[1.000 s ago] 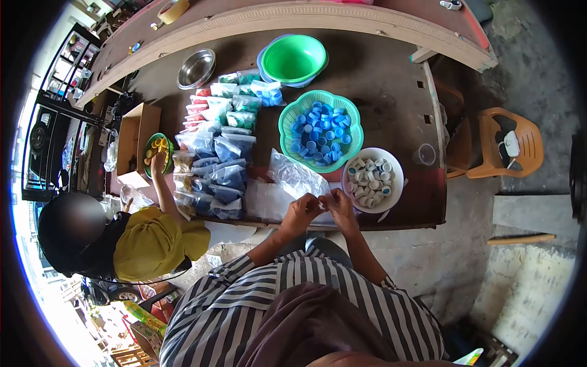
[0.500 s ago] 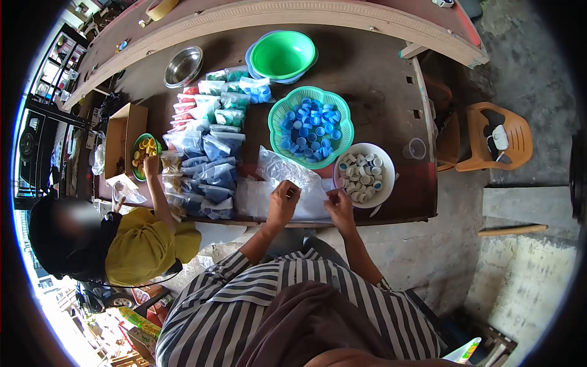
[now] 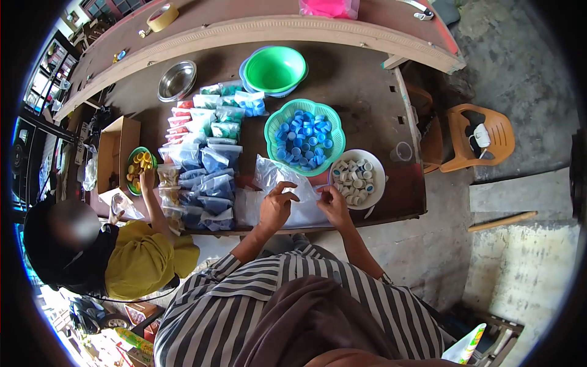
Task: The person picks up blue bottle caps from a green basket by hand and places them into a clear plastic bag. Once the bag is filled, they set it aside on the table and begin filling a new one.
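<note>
My left hand [image 3: 278,206] hovers over the clear plastic bags at the table's near edge, its thumb and forefinger apart with nothing between them. To its right, my right hand [image 3: 334,205] has its fingertips pinched together at the edge of a clear plastic bag [image 3: 307,211]. Another crumpled clear bag [image 3: 269,172] lies just beyond my left hand. Behind them stands a scalloped green basket [image 3: 273,147] holding many blue bottle caps [image 3: 304,139]. Close by my right hand is a white bowl [image 3: 380,175] of white caps [image 3: 353,182].
Rows of filled bags [image 3: 211,162] with red, green, blue and yellow contents cover the left. A co-worker [image 3: 137,257] reaches into a bowl of yellow caps [image 3: 142,164] beside a cardboard box [image 3: 113,150]. Green [image 3: 275,68] and steel [image 3: 177,81] bowls stand behind; a raised shelf [image 3: 257,33] crosses the back.
My left hand's thumb and forefinger have spread from a closed pinch. My right hand stays pinched near the bag. The whole view has shifted slightly, showing more of the shelf.
</note>
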`<state>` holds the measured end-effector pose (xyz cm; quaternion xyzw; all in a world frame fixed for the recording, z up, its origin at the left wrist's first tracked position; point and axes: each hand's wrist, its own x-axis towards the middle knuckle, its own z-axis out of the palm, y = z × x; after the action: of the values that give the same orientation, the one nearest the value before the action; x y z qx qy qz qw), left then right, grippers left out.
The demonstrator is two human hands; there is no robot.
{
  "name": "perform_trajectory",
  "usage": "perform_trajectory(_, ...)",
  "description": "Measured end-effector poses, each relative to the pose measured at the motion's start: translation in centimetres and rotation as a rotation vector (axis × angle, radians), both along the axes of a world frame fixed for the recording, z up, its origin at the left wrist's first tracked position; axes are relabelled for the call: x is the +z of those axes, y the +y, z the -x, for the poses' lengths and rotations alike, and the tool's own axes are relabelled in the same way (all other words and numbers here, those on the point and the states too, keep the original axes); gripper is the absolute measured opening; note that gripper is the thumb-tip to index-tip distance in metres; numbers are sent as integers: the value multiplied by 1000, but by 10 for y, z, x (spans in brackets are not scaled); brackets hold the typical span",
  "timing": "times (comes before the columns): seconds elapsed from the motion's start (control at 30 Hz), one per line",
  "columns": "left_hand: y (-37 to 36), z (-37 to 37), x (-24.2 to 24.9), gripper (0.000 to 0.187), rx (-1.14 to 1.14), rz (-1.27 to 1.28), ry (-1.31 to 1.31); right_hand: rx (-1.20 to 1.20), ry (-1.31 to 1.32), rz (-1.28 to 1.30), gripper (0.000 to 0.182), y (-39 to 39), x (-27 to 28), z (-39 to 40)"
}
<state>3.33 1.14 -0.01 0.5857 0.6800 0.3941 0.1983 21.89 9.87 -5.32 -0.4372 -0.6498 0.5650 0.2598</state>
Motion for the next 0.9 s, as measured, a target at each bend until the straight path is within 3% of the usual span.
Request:
perform_trajectory(0.1,5,13,2,35,-1,-33,49,11,-9,-53,29,3,21,10)
perform_trajectory(0.27,13,36,18,39,8,-11,-40,-4,36,-40,27,1,48,31)
perform_trajectory(0.33,16,45,18,39,9,-111,-55,13,116,-111,24,1,54,36)
perform_trajectory(0.63,3,60,33,42,138,-132,-75,12,185,54,19,10,38,21)
perform_trajectory(0.9,-20,29,25,42,316,-139,-135,186,130,96,16,7,33,-23)
